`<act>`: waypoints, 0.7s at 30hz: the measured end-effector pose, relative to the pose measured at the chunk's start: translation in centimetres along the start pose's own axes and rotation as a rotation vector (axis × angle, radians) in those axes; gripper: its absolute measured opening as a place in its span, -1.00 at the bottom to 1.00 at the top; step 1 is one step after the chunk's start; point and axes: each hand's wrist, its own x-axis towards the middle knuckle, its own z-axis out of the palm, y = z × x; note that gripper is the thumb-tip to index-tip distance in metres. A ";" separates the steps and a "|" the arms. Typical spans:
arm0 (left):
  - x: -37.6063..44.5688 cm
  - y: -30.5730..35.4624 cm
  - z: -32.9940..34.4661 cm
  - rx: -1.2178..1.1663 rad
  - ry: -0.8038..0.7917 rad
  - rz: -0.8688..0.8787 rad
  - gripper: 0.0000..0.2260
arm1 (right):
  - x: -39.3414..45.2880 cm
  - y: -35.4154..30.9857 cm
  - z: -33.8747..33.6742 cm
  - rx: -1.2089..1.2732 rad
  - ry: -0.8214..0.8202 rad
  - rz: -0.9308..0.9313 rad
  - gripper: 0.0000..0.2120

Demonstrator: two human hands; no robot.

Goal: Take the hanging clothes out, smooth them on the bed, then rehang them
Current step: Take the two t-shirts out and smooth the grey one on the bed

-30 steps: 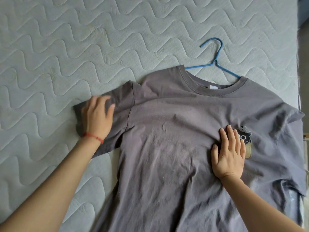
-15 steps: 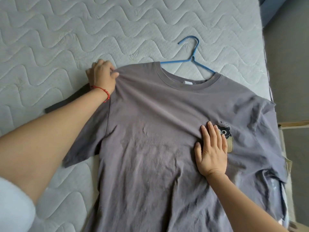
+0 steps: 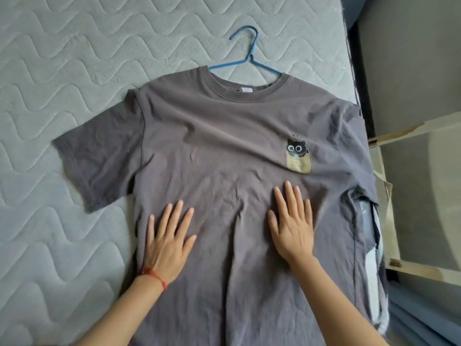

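A grey T-shirt [image 3: 224,136] with a small cat print on the chest lies face up on the quilted mattress [image 3: 62,58]. A blue hanger [image 3: 245,57] is inside it, its hook sticking out past the collar. My left hand [image 3: 166,242], with a red string at the wrist, lies flat with spread fingers on the shirt's lower left front. My right hand [image 3: 291,224] presses flat on the lower right front, below the print. The shirt's right sleeve hangs over the bed's right edge.
The bed's right edge [image 3: 354,71] runs down the right side, with grey floor beyond. A pale wooden frame [image 3: 409,129] stands on the floor beside the bed. White and blue fabric [image 3: 374,283] shows under the shirt's right side.
My left hand let go of the left shoulder and came down flat onto the lower front. My right hand slid down from the cat print toward the hem.
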 end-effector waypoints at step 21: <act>-10.8 -2.4 -3.4 -0.890 -0.077 -0.970 -0.66 | -16.3 8.1 -6.9 0.326 -0.270 0.786 -0.80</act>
